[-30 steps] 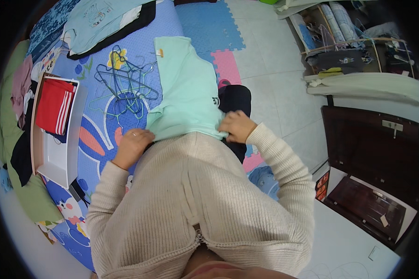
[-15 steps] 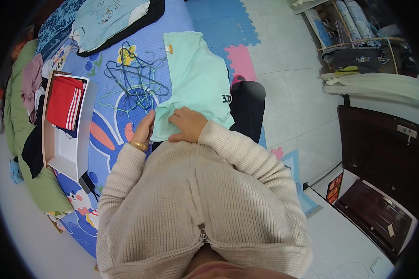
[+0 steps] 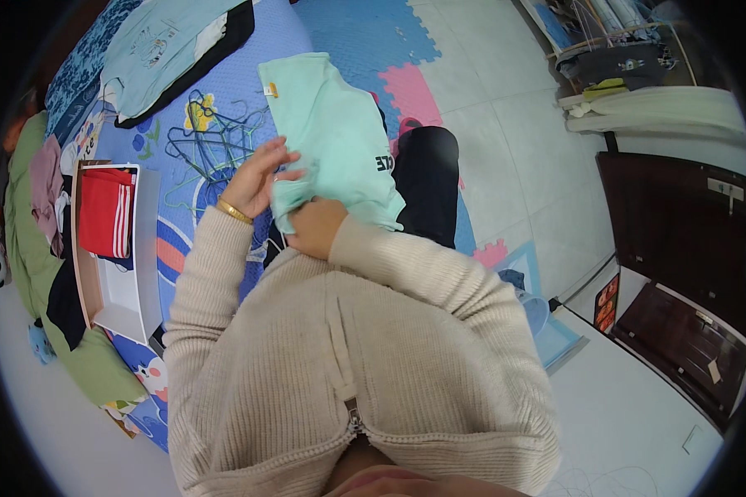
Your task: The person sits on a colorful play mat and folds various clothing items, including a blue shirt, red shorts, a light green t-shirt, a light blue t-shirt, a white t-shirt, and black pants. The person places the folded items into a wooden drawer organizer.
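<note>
A mint-green shirt (image 3: 331, 124) lies spread over my lap and the bed's edge, dark lettering on its right part. Its near left corner is bunched up and lifted. My right hand (image 3: 317, 227) is closed on that bunched cloth, fingers curled into it. Just left of the fold is my left hand (image 3: 259, 178), with a gold bracelet at the wrist. Its fingers are stretched out and apart, the tips beside the cloth; whether they touch it I cannot tell. Several tangled hangers (image 3: 210, 141) in blue and green lie on the bed beyond my left hand.
Left on the patterned bed stands a white drawer-like box (image 3: 147, 215) holding folded red clothing (image 3: 106, 213). A light blue shirt (image 3: 170, 41) lies over dark cloth at the far left. Foam mats (image 3: 373, 29) cover floor beside the bed; a clothes rack (image 3: 622, 50) stands far right.
My left hand has come away from the shirt's edge, moving up with fingers opening. My right hand has closed on the near corner, bunching and lifting it. The view has shifted slightly.
</note>
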`<state>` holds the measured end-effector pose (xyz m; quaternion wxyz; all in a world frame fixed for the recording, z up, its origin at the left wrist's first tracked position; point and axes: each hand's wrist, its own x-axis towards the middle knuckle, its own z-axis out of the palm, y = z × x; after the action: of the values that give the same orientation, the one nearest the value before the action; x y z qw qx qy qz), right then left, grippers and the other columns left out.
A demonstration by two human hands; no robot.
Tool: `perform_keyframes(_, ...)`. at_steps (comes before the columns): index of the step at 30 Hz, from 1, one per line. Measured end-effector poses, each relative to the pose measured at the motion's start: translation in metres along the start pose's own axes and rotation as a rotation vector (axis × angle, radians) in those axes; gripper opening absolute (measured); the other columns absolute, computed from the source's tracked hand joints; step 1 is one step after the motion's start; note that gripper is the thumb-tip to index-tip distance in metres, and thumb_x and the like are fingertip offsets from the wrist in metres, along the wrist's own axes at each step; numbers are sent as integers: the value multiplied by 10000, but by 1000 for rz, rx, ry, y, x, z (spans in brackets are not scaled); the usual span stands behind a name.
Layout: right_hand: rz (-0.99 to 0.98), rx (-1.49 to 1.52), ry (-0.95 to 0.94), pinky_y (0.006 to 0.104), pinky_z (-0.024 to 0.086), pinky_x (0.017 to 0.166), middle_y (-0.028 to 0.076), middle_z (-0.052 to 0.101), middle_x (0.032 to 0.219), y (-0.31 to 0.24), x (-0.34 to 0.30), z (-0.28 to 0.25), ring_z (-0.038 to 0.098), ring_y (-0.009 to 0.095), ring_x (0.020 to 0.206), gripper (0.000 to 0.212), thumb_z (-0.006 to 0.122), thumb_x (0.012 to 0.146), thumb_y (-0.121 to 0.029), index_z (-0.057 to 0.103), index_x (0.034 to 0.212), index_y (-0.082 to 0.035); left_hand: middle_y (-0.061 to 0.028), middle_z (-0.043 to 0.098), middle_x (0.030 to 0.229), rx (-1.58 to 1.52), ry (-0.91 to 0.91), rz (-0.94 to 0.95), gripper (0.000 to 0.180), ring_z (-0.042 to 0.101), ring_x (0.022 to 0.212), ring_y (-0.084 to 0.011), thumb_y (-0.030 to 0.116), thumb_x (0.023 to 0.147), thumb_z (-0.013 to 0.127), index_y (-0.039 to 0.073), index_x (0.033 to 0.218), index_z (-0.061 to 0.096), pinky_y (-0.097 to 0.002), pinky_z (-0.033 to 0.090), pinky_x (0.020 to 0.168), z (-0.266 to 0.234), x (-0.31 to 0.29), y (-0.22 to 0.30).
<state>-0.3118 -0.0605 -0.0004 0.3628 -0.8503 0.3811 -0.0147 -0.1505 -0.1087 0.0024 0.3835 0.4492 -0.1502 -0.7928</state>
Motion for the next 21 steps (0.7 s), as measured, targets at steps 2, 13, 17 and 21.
perform_keyframes(2, -31, 185, 25, 412, 482, 684, 155, 631, 788, 21, -15, -3, 604, 335, 779, 289, 582, 749, -310, 628, 861, -47, -169, 499, 1205, -131, -162, -19, 483, 536, 1079, -285, 275, 927, 499, 98, 1333, 306, -368, 448, 883, 14, 3, 0)
perform_keyframes(13, -16, 881, 29, 340, 439, 840, 106, 598, 984, 54, -83, -23, 555, 269, 933, 248, 559, 862, -183, 598, 1067, -49, -127, 530, 1230, 1094, -27, 625, 444, 508, 1146, -276, -32, 792, 466, 26, 1232, 472, -391, 396, 976, -21, -9, -46)
perform_keyframes(17, 94, 645, 283, 350, 412, 906, 140, 554, 1096, 110, -85, -9, 519, 307, 1042, 316, 523, 776, -27, 559, 1090, -45, -135, 384, 1383, 1811, -229, 798, 597, 311, 1309, -336, -43, 657, 481, 52, 1247, 493, -467, 243, 1074, -10, -27, -52)
perform_keyframes(21, 259, 232, 507, 386, 379, 960, 197, 459, 1222, 155, -73, 10, 434, 361, 1155, 598, 515, 667, 63, 423, 1244, -64, -76, 399, 1385, 1901, -243, 887, 610, 328, 1304, -300, -35, 673, 510, 139, 1257, 497, -479, 253, 1071, -4, -10, -52)
